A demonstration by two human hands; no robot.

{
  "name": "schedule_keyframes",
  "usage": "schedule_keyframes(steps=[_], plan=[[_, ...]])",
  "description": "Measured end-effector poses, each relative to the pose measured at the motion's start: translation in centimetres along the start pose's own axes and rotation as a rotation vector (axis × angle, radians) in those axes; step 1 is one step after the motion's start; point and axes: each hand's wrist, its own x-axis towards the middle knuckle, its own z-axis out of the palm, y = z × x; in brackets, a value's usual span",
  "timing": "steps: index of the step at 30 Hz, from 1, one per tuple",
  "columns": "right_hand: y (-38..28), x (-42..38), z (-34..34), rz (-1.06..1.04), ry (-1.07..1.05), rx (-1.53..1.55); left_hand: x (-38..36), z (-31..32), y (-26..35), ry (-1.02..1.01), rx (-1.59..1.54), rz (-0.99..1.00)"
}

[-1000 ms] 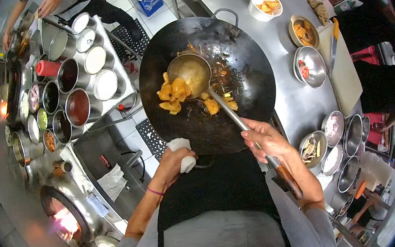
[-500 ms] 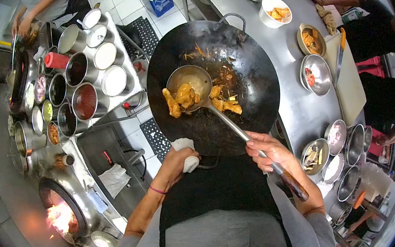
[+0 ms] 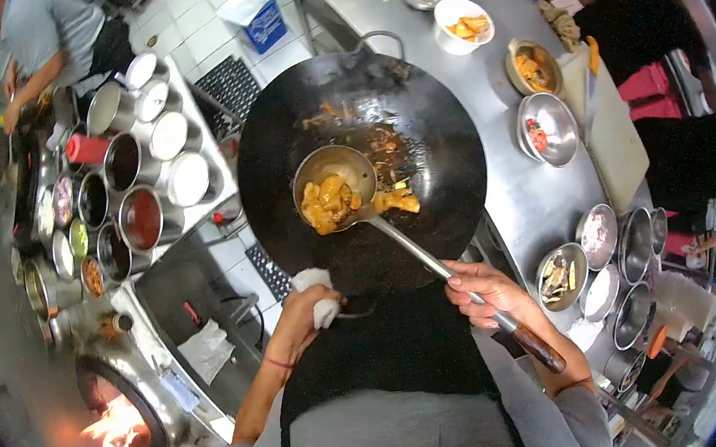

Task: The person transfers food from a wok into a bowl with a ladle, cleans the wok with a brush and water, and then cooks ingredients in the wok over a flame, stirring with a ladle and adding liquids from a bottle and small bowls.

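With a folded white cloth (image 3: 319, 284) under its fingers, my left hand (image 3: 298, 316) grips the near edge of a large black wok (image 3: 444, 159). My right hand (image 3: 489, 288) is closed round the handle of a steel ladle (image 3: 402, 238), close to its wooden end. Sauce-coated yellow-brown food pieces (image 3: 328, 198), which look like chicken, lie in the ladle's bowl. Another piece (image 3: 398, 201) lies in the wok at the ladle's right rim. Brown scraps and sauce (image 3: 387, 150) cling to the far part of the wok.
A steel counter (image 3: 518, 213) at right carries bowls of food, a cutting board (image 3: 615, 134) and an orange-handled knife (image 3: 592, 74). Sauce pots (image 3: 141, 219) crowd the left stand. Flames (image 3: 119, 427) burn at lower left. Other people work at upper left and right.
More food pieces now lie inside the ladle, and fewer are loose in the wok. The wok and both hands have shifted slightly left in view. Both grips are kept.
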Motion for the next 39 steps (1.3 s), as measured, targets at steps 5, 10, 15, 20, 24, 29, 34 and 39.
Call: schedule_keyframes(steps=[5, 10, 15, 20, 24, 29, 34, 39], plan=[[-3.1, -2.2, 0.4, -0.264, 0.062, 0.005, 0.3, -0.6, -0.7, 0.010, 0.001, 0.071], [-9.9, -2.4, -1.1, -0.678, 0.319, -0.302, 0.7, -1.1, -1.2, 0.009, 0.012, 0.112], [-17.0, 2.1, -3.0, -0.963, 0.639, -0.560, 0.8, -1.0, -1.5, 0.028, -0.030, 0.109], [-20.9, 4.9, -7.5, -0.888, 0.709, -0.769, 0.3, 0.0, -1.3, 0.026, -0.050, 0.152], [-21.0, 5.8, -8.0, -0.951, 0.849, -0.765, 0.1, 0.2, -1.4, 0.061, -0.037, 0.152], [-21.5, 5.5, -9.6, -0.970, 0.973, -1.055, 0.1, 0.4, -1.1, 0.067, 0.000, 0.143], [-21.0, 5.1, -8.4, -1.087, 1.210, -1.501, 0.5, 0.4, -1.1, 0.100, -0.032, 0.117], [-20.4, 5.4, -10.6, -1.195, 1.163, -1.426, 0.6, 0.2, -1.0, 0.088, -0.020, 0.109]])
